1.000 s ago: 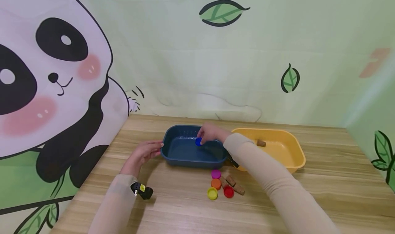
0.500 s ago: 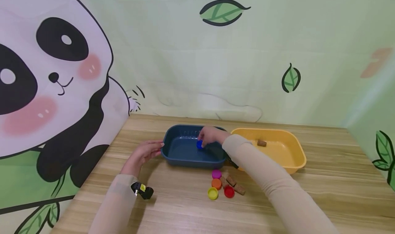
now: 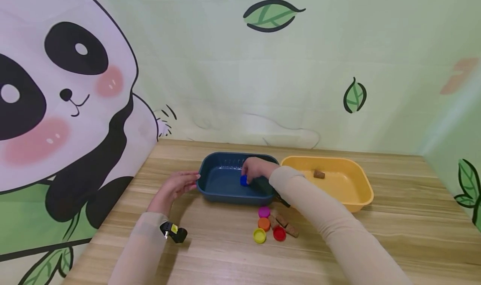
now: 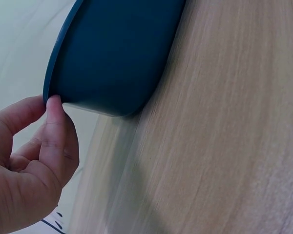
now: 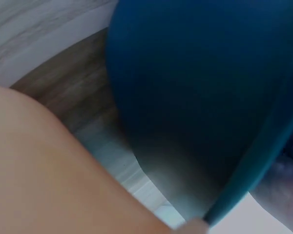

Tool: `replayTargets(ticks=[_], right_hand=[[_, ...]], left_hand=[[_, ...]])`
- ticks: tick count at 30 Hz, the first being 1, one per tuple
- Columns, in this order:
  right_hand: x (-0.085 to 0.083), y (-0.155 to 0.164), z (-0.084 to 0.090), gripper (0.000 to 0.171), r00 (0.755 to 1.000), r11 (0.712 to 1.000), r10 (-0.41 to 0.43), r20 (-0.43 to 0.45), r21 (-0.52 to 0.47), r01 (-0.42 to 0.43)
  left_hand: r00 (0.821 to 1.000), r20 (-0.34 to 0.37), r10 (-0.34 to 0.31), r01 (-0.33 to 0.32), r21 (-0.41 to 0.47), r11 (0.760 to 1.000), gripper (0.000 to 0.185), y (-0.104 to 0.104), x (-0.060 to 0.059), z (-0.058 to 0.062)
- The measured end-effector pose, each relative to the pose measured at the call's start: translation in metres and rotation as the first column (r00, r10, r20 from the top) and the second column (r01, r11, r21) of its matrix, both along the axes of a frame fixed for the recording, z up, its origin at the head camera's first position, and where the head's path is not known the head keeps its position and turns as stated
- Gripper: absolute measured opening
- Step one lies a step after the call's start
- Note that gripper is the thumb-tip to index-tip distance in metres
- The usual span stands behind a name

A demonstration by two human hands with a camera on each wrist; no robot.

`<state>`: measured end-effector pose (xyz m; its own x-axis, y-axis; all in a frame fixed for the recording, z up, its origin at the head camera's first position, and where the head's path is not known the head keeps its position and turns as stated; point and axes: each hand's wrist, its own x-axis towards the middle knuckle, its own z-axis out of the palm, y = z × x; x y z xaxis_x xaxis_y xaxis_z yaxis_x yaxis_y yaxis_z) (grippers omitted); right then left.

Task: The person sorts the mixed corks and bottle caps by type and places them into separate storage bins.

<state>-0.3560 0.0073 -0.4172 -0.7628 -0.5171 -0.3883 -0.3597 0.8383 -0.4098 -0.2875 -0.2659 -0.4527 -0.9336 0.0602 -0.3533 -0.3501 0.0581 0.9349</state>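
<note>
My left hand (image 3: 181, 182) pinches the left rim of the dark blue basin (image 3: 221, 200) between thumb and fingers; the left wrist view shows the fingertips (image 4: 54, 101) right at the rim. Inside that basin, my right hand (image 3: 257, 168) holds a bright blue bottle cap (image 3: 244, 180) low over the floor, pinched in the fingertips. In the right wrist view the basin's outer wall (image 5: 185, 87) fills most of the picture and hides the cap. On the table in front lie a magenta cap (image 3: 264, 212), an orange cap (image 3: 264, 224), a yellow cap (image 3: 259, 235) and a red cap (image 3: 279, 233).
To the right stands a yellow basin (image 3: 362, 185) with one cork (image 3: 319, 174) inside, partly behind my right forearm. Several more corks (image 3: 291, 230) lie beside the caps on the wooden table (image 3: 210, 251). A printed cloth (image 3: 210, 89) hangs behind.
My right hand has moved slightly down and toward me inside the blue basin, carrying the blue cap lower. My left hand has stayed at the rim.
</note>
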Motion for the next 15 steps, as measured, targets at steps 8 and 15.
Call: replayTargets(ticks=[8, 15], right_hand=[[0.001, -0.001, -0.001, 0.030, 0.999, 0.999, 0.029, -0.027, 0.038, -0.028], [0.001, 0.001, 0.009, 0.037, 0.999, 0.997, 0.045, 0.017, 0.060, -0.046]], left_hand=[[1.000, -0.029, -0.002, 0.002, 0.010, 1.000, 0.051, 0.002, 0.000, -0.002], [1.000, -0.020, 0.008, -0.008, -0.003, 1.000, 0.050, 0.001, 0.001, -0.001]])
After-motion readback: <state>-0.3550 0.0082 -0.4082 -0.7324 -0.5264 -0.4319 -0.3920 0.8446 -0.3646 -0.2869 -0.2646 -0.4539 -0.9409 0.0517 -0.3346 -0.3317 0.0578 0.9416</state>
